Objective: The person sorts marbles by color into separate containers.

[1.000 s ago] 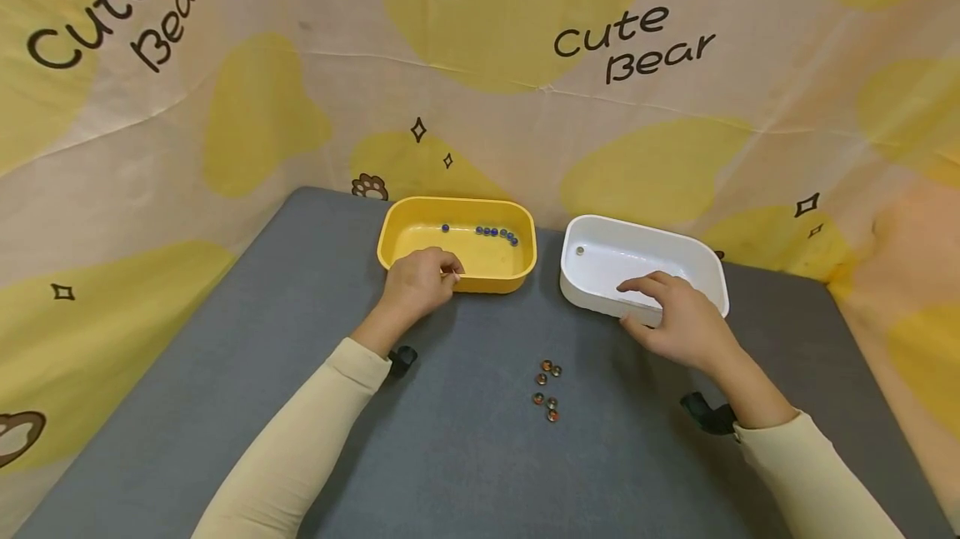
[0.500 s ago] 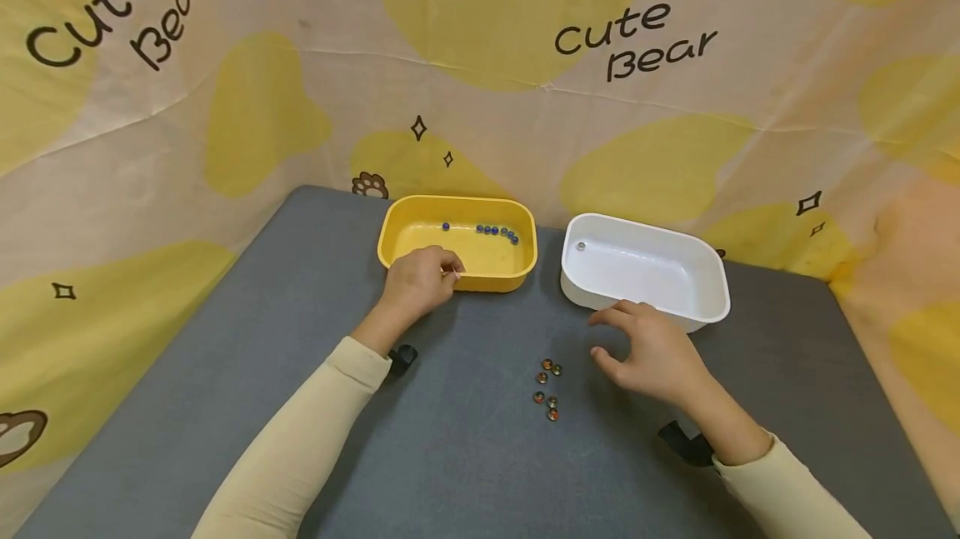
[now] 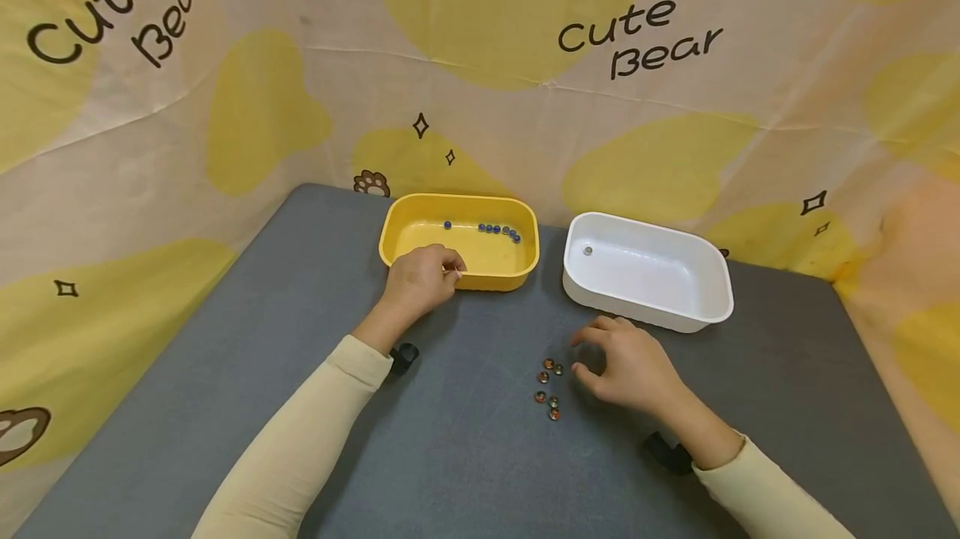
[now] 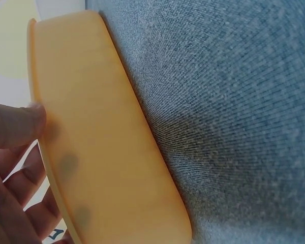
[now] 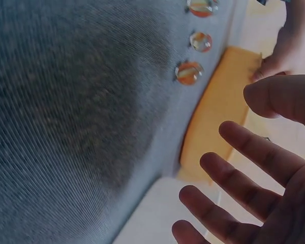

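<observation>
My left hand (image 3: 420, 276) grips the near rim of a yellow plastic tub (image 3: 498, 281). In the left wrist view the thumb (image 4: 20, 124) presses the outer wall and the fingers are curled over to the inside. Several blue marbles (image 3: 497, 230) lie in that tub along its far side. My right hand (image 3: 626, 364) hovers just right of several orange-and-green glass marbles (image 3: 543, 377) on the table. Its fingers are spread and hold nothing, as the right wrist view shows. One clear marble (image 3: 588, 251) sits at the left end of a white tub (image 3: 645, 308).
Both tubs stand side by side at the back of the grey cloth-covered table (image 3: 450, 456). A printed yellow-and-cream curtain (image 3: 480, 39) hangs behind them. A black wrist strap (image 3: 667, 453) is on the right arm.
My right hand has moved from over the white tub, left and toward me, down beside the loose marbles. The left hand keeps its hold on the yellow tub's rim.
</observation>
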The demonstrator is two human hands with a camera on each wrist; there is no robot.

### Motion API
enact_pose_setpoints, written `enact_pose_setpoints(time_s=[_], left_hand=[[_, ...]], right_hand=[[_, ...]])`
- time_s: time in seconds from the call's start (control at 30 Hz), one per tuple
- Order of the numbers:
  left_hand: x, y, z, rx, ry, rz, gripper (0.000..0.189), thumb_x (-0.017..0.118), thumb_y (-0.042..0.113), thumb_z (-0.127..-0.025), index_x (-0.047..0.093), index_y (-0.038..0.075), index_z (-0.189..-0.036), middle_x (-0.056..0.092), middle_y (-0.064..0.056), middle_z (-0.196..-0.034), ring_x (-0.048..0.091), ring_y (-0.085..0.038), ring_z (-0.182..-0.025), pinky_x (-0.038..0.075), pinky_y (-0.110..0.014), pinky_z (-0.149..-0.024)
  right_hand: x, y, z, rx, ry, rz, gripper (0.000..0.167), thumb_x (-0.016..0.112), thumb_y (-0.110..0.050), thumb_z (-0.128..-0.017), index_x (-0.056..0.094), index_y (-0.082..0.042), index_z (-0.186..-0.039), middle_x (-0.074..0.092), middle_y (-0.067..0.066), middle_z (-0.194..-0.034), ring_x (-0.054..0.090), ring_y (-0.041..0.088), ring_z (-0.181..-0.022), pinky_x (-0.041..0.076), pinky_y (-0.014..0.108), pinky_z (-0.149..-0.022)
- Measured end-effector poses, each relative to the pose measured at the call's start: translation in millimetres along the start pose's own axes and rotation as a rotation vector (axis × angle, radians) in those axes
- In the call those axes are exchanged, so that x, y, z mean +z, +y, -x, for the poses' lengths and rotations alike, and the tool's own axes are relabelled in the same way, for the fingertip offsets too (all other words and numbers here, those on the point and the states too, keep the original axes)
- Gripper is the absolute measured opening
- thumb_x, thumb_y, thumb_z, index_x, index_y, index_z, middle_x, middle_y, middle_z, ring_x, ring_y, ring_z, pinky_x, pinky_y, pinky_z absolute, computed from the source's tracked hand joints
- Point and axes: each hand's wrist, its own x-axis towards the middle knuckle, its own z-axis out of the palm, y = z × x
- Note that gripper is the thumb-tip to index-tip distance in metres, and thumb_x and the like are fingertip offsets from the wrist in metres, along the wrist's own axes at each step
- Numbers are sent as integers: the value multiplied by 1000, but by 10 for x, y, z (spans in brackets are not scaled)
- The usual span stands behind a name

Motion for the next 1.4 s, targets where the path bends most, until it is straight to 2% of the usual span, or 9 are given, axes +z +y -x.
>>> enact_pose_setpoints(time_s=[0.33, 0.7, 0.87, 1.07, 1.4], left_hand=[[-1, 9, 12, 8, 6, -7, 12, 66, 25, -89, 74, 22, -98, 69, 3, -97, 65, -18, -82, 52, -37, -71], [-8, 13, 6, 6, 2, -11, 12, 65, 26, -90, 74, 22, -98, 69, 3, -97, 65, -18, -82, 52, -38, -71], [-7, 11, 14, 8, 4, -10, 12, 66, 26, -90, 74, 22, -98, 69, 3, -97, 65, -19, -82, 52, -38, -72], [-6, 10, 15, 12, 15, -6, 11, 66, 25, -89, 74, 22, -97, 70, 3, -96, 65, -18, -81, 52, -37, -71], [2, 3, 8, -2, -4, -5, 13, 66, 25, -90, 74, 21, -99, 70, 3, -98, 65, -18, -82, 52, -38, -71]], right_hand=[[148, -25, -10, -12, -34, 15, 24, 77, -30, -70, 73, -20, -92, 67, -3, -94, 60, 21, -85, 50, 38, -69], [240, -52, -28, 8, -59, 33, 21, 80, -28, -68, 73, -20, -86, 64, -5, -90, 58, 18, -82, 48, 34, -62], [257, -57, -25, 16, -61, 36, 19, 80, -26, -68, 73, -20, -85, 63, -5, -88, 58, 18, -82, 48, 33, -61], [268, -69, -25, 13, -60, 23, 15, 80, -24, -69, 73, -21, -83, 63, -5, -87, 59, 18, -84, 50, 35, -65], [299, -73, -24, -11, -33, 29, 15, 81, -27, -70, 71, -21, -80, 62, -6, -84, 60, 18, -82, 51, 35, -65]])
